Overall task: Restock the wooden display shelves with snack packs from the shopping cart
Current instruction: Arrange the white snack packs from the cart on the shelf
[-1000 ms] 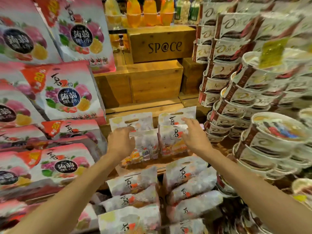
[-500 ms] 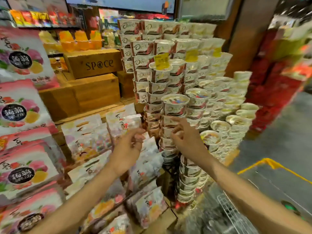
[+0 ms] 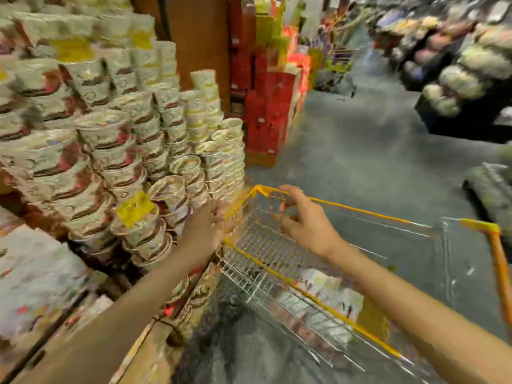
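while both hands hover empty, fingers loosely spread, left hand [image 3: 203,231] and right hand [image 3: 304,220] over the shopping cart [image 3: 313,295], snack packs [image 3: 327,286] look light, soft, crinkly; grip by an edge.

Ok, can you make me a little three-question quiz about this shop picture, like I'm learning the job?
1. True or false: both hands are holding snack packs.
2. What colour is the rim of the shopping cart?
3. What stands stacked to the person's left? A) bottles B) paper cups C) shoes

Key
1. False: the left hand and right hand look empty, fingers spread above the cart.
2. Yellow.
3. B: the stacked cups. Blurred snack packs lie inside the cart.
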Available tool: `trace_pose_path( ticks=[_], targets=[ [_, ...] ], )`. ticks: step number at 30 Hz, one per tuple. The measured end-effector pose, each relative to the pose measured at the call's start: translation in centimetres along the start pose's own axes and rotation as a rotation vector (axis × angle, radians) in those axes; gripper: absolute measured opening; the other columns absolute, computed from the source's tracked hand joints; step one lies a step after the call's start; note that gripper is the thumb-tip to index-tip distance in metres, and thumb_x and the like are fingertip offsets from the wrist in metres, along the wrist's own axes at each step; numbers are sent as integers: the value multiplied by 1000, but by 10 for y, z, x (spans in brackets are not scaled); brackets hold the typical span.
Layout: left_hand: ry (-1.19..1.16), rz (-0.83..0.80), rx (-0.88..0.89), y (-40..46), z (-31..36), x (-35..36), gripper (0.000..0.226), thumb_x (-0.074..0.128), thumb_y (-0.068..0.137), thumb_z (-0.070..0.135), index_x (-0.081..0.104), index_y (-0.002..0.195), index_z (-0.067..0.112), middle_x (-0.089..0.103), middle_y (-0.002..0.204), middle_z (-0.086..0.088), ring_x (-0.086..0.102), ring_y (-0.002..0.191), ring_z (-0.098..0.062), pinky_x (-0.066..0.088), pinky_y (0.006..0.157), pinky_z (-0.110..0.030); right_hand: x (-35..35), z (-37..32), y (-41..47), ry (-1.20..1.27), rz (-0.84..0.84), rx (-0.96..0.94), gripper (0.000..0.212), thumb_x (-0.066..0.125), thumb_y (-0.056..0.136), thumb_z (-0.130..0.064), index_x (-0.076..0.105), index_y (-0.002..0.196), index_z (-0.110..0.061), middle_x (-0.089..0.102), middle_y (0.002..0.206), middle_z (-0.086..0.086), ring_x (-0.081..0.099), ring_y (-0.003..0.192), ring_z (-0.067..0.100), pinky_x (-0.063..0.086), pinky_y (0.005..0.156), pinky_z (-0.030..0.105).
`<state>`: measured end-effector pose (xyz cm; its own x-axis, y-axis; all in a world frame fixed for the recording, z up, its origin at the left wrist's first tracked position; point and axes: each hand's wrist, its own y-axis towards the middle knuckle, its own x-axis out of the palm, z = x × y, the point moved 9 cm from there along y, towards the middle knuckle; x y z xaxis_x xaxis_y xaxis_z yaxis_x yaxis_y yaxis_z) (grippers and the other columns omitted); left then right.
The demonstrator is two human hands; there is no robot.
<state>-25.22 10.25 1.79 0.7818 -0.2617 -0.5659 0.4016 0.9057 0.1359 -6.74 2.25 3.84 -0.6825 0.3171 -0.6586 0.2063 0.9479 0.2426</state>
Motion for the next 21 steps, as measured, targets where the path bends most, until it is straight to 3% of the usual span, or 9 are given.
trace_pose_path(
  ticks=[2,4,8,10,15,18,19,20,21],
  targets=[
    [36,-60,3,11,11,60,23,42,93,-7,59,94,9,57,77,0,47,65,-6,40,51,-3,-31,51,-16,-7,18,95,48,61,87,-11,42,131,-19,57,98,3,59,67,22,51,69,37],
    [-23,-174,-18,19,12,124,30,46,90,-7,61,109,10,62,96,-4,56,74,-11,42,63,-6,-52,103,-36,-9,14,214,48,60,89,-11,41,132,-18,57,99,6,57,64,20,50,68,32],
    [-7,-296,-69,26,9,211,26,51,93,8,60,117,16,64,104,-2,57,69,-9,42,54,-18,-64,189,-73,23,-3,417,46,62,88,-16,42,131,-18,57,97,4,66,75,30,53,75,48],
    [29,-380,-100,32,1,257,23,50,95,15,59,117,17,66,104,-3,60,74,-14,41,56,-18,-59,236,-89,26,-19,521,45,62,88,-22,44,129,-17,57,94,2,66,78,29,54,74,48],
    [166,-511,-200,51,-50,342,27,46,94,14,62,115,12,66,111,-5,63,97,-25,47,79,-28,-15,335,-120,175,-1,823,32,60,88,-14,51,118,-18,60,91,3,68,79,29,56,69,45],
    [288,-659,-249,62,-97,393,25,46,94,17,63,111,11,67,107,-10,62,98,-32,46,77,-31,35,386,-134,365,-57,1036,27,55,92,-11,48,118,-18,59,88,7,65,71,26,50,58,34],
    [321,-718,-261,64,-115,409,23,46,93,19,62,106,10,67,105,-11,62,98,-33,45,73,-35,51,400,-138,393,-78,1094,29,53,93,-10,47,120,-16,59,85,7,64,72,26,49,59,34],
    [348,-784,-272,66,-130,427,22,46,91,23,61,100,10,67,104,-13,62,99,-34,49,79,-32,68,416,-142,429,-87,1160,30,52,92,-8,46,121,-14,59,83,7,61,73,26,48,61,34],
    [389,-856,-282,64,-144,440,25,46,87,26,61,100,10,65,108,-14,61,102,-35,47,76,-30,81,427,-146,450,-95,1212,31,52,91,-7,46,122,-11,57,83,7,58,74,25,46,65,35]
  ],
)
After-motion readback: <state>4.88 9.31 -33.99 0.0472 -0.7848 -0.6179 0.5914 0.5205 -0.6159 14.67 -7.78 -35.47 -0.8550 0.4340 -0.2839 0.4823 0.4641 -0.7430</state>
